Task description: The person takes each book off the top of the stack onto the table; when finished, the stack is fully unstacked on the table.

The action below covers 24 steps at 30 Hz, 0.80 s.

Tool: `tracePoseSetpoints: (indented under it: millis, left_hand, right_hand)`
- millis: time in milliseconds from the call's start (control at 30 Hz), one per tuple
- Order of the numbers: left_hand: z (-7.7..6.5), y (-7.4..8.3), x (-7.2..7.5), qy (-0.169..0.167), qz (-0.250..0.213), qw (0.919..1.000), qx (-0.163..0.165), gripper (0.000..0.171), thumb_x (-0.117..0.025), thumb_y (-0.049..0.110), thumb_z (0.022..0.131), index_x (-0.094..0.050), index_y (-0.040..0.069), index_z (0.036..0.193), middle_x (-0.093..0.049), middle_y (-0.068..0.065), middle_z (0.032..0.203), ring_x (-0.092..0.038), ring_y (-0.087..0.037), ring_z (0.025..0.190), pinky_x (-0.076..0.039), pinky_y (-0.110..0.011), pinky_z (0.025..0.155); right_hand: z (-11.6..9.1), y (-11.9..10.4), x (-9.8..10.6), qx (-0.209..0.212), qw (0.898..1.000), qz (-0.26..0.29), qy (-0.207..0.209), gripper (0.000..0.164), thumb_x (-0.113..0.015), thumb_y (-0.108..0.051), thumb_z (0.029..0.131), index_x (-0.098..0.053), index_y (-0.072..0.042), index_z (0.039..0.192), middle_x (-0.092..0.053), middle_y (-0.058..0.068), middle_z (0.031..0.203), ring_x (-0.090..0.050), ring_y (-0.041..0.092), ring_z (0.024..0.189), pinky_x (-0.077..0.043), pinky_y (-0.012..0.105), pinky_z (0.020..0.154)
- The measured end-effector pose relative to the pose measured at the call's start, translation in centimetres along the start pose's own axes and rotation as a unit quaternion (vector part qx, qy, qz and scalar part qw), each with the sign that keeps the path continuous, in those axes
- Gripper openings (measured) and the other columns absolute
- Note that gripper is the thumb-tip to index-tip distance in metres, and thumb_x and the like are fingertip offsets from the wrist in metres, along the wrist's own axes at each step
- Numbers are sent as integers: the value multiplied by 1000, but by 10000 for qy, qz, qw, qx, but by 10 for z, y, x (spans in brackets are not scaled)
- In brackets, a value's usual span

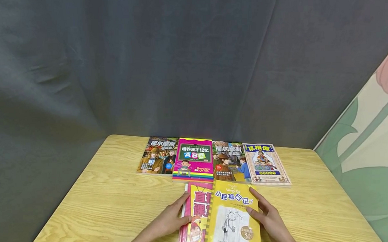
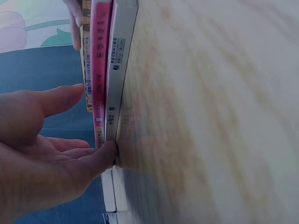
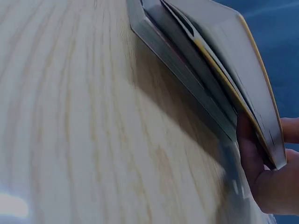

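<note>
Right grip pinches yellow book by right edge, thumb on cover, fingers beneath. Left grip holds left edge of pink book, thumb over cover, fingertip against spine of pale book underneath. Yellow book overlaps right side of pink book, at near side of tabletop. Beyond, row of four: dark-covered book at left, magenta ABC book, second dark-covered book, cream-and-blue book at right. Dark curtain behind.

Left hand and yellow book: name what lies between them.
In the head view, the uncovered strip of the pink book lies between the left hand and the yellow book.
</note>
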State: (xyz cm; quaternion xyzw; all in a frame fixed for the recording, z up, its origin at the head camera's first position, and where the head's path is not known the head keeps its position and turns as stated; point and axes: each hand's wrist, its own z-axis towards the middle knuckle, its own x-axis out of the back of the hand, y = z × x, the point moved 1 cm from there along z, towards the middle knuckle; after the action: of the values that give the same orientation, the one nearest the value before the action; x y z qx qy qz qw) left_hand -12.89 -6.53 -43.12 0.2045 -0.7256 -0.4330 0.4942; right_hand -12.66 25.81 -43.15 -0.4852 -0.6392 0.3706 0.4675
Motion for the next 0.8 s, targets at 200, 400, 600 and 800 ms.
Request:
tracePoseSetpoints:
  millis: [200,400,600,800]
  left_hand:
    - [-1,-1,-1,12,7,10000,-62,78,-65,33,91,-26,4,152,-31,-24,151,-35,-45,134,-30,-60,108]
    - [-1,-1,0,23,-58,9999,-86,78,-65,33,91,-25,4,152,-31,-24,151,-35,-44,134,-30,-60,107]
    - [0,-1,1,50,16,9999,-115,78,-65,32,91,-25,3,152,-30,-23,152,-34,-44,135,-29,-59,108]
    - [0,-1,1,90,108,9998,-132,78,-66,31,91,-27,1,151,-31,-23,152,-36,-44,134,-30,-59,108]
  right_hand:
    - [-5,0,9,-70,10000,9,65,70,-65,-18,92,-29,-23,153,-15,24,157,-26,51,135,-49,45,96]
    - [-11,-6,18,-301,9971,688,80,70,-63,-14,93,-28,-29,152,-26,25,153,-51,41,121,-58,37,73]
    - [-15,-6,34,-539,9935,1005,-25,69,-60,-18,96,-24,-28,154,-56,18,129,-66,32,99,-57,46,78]
    - [-17,-4,51,-866,9892,1184,-76,68,-57,-22,97,-21,-29,155,-59,11,125,-66,31,101,-57,47,81]
